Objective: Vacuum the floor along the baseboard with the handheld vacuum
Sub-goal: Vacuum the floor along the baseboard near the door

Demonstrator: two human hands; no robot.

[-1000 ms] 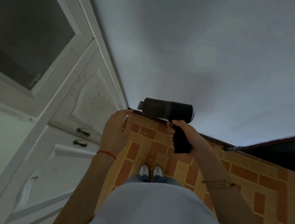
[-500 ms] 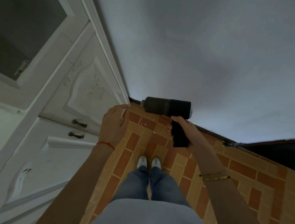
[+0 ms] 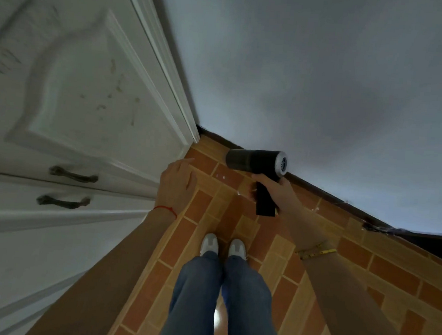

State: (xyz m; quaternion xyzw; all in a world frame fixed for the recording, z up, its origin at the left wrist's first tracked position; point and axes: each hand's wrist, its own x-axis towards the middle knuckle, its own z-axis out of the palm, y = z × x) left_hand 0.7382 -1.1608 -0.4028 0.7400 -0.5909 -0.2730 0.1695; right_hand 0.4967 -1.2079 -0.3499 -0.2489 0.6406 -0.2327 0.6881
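cabinet [image 3: 86, 119]: white, far left, doors shut, two dark handles [image 3: 72, 174]; contents hidden, cannot tell what is inside.
left hand [image 3: 177, 183]: empty, fingers loosely spread, not gripping anything; hovers just beside cabinet's lower corner, above floor. Probably held out for balance while bending, or ready to steady the vacuum.
floor [image 3: 381, 262]: orange brick-pattern tiles; a few small white specks near the corner and along the wall foot, likely the debris to pick up.
shoes [image 3: 210, 244]: white, standing together mid-floor, facing wall; standing position, vacuum well above tiles.
vacuum [image 3: 256, 161]: dark cylinder body, roughly level, open darker end pointing left toward the corner, silver vented end to the right; black handle hanging down. Nozzle not yet at floor, so probably suction step not begun. Dust chamber dark, fill not readable.
right hand [image 3: 273, 190]: closed around vacuum handle, pistol-style, likely for aiming down.
baseboard [image 3: 319, 187]: dark strip at wall foot, running from corner down to the right; behind vacuum in view.
wall [image 3: 315, 69]: plain grey, bare.
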